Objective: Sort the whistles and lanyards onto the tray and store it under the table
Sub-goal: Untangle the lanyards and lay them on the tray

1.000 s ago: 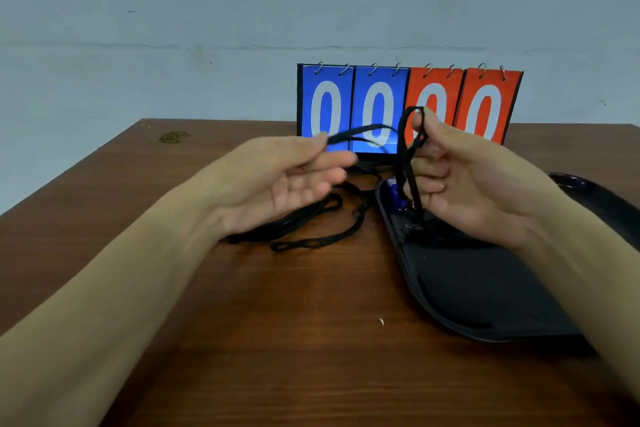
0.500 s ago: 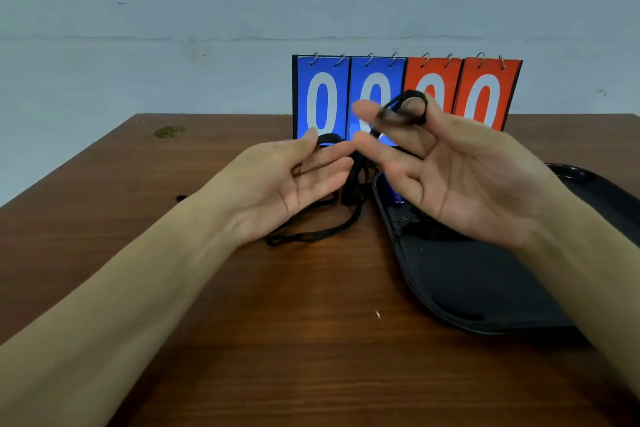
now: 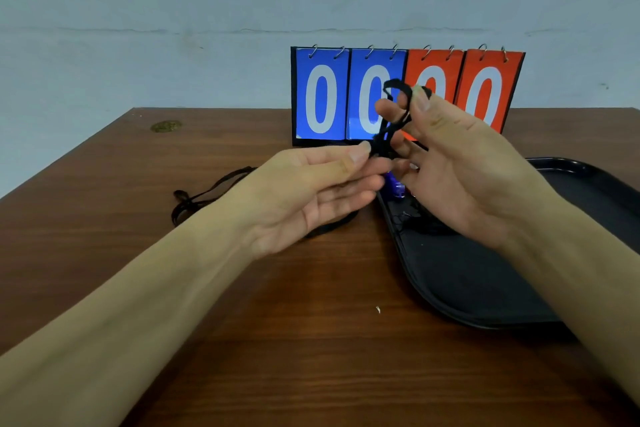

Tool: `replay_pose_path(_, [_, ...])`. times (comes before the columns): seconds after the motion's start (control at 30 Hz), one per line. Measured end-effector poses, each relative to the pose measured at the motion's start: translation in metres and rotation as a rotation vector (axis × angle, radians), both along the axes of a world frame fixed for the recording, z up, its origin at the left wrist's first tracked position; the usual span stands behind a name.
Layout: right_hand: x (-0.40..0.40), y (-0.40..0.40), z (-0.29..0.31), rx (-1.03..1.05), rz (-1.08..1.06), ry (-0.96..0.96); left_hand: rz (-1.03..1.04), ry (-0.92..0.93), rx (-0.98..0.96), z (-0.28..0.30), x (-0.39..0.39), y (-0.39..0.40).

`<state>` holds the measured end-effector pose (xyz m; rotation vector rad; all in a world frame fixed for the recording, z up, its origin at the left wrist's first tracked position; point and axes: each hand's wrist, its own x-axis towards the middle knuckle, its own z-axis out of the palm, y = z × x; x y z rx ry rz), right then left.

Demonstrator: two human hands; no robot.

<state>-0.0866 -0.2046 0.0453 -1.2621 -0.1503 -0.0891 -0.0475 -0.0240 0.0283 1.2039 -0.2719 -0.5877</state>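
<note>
Scoreboard [image 3: 408, 94] stands at the rear of the tabletop [image 3: 277, 340], against the wall. Tray [image 3: 485, 288] lies on the tabletop, right of centre, before the scoreboard. A whistle [image 3: 394, 188] sits in the tray's rear left corner. A lanyard [image 3: 207, 194] lies on the tabletop left of the tray.

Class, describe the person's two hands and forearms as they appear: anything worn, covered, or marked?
Both forearms are bare, with no sleeves in view. The left hand and right hand wear no gloves, and no rings or watch show. Short, unpainted nails.
</note>
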Motion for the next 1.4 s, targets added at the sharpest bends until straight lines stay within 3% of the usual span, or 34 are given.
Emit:
replay_pose_path(0.2, [-0.005,0.008,-0.005,-0.019,0.091,0.005,0.042,0.133,-0.12,-0.001,-0.006,-0.006])
replay_pose_path(0.37, [-0.003,0.008,-0.008,-0.051,0.048,-0.013,0.038,0.188,-0.193,0.003,-0.01,-0.006])
replay_pose_path(0.8, [0.002,0.004,-0.013,-0.145,-0.052,-0.067,-0.034,0.194,-0.217,0.004,-0.008,-0.005])
replay_pose_path(1.1, [-0.001,-0.013,0.008,0.247,0.051,0.128,0.063,-0.239,0.189,0.001,0.009,0.011])
replay_pose_path(1.4, [0.02,-0.055,0.014,-0.022,-0.249,-0.021,0.278,-0.583,0.641,0.004,0.035,0.042])
